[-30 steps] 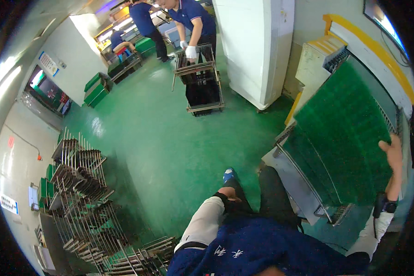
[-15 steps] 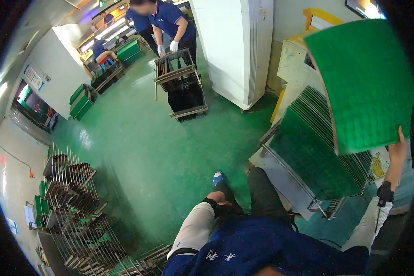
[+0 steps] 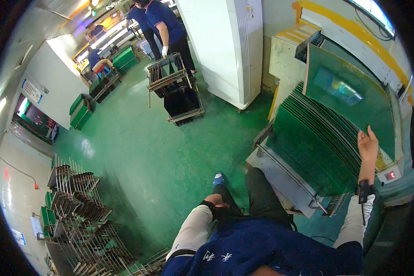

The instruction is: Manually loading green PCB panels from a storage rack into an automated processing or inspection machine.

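A flat green panel (image 3: 317,76) with a glossy reflection lies on a white machine at the right. My right hand (image 3: 368,146) is at the panel's near edge, index finger and thumb apart over it, the other fingers partly curled. It looks open rather than gripping. Just below and left of the panel stands a rack (image 3: 280,165) packed with several similar green panels on edge. My left hand (image 3: 215,200) rests on my left thigh, holding nothing visible. Its fingers show only in part and look loosely stretched.
A tall white cabinet (image 3: 221,50) stands beyond the rack. Farther back, a person (image 3: 163,23) holds a dark metal rack (image 3: 172,85) on the green floor (image 3: 138,161). Stacked wire racks (image 3: 83,211) line the left wall. Other people sit at lit benches far back.
My right hand has lowered the green panel from a raised tilt onto the white machine and moved left. The far person's stance by the dark rack has shifted. My left hand stays put.
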A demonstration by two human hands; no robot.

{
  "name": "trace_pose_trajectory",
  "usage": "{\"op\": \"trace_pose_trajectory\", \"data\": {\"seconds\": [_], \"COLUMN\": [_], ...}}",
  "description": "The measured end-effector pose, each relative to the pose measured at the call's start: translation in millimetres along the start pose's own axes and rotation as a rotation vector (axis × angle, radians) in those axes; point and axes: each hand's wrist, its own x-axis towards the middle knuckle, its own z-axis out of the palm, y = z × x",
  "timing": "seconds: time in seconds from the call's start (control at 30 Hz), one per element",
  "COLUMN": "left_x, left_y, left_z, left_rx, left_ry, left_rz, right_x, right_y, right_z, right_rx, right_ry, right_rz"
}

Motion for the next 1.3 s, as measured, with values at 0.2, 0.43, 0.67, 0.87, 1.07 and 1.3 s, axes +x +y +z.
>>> {"op": "trace_pose_trajectory", "data": {"seconds": [0.2,0.43,0.67,0.87,1.07,1.3], "left_x": [65.6,26.6,-0.1,-4.6,-24.0,21.8], "left_y": [-77.8,-35.1,-8.3,14.0,8.4,-19.3], "left_z": [55.6,23.3,9.0,-7.8,-0.5,20.5], "left_rx": [-0.178,-0.291,-0.115,0.041,-0.258,-0.105], "left_ry": [0.176,0.009,0.062,-0.121,0.135,0.067], "left_rz": [0.277,0.052,0.015,-0.117,0.275,0.061], "right_x": [2.6,10.7,24.8,24.6,26.9,36.2], "right_y": [24.3,42.3,59.8,66.1,62.5,59.3], "right_z": [20.4,25.7,11.4,14.0,4.6,18.3], "right_rx": [-0.189,-0.183,0.149,0.120,0.019,-0.002], "right_ry": [-0.029,-0.075,0.052,0.071,0.060,0.090], "right_rz": [-0.088,-0.064,0.018,0.028,0.175,0.118]}}
